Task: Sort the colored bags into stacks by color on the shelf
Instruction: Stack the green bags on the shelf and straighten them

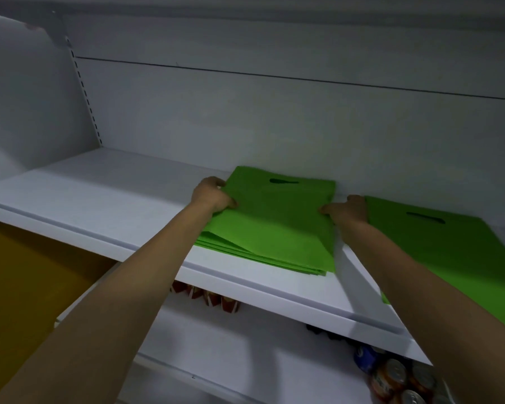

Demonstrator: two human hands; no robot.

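Head view, item one: we log a stack of green bags [274, 225] lying flat on the white shelf [99, 199], its far edge against the back wall, the left hand [213, 196] clasping its left edge with curled fingers and the right hand [347, 209] gripping its right edge, thumb laid on top. Item two: we note a separate green bag [449, 252] just right of that hand (cut-out handle towards the wall), with drink cans [391, 374] on the tier below.
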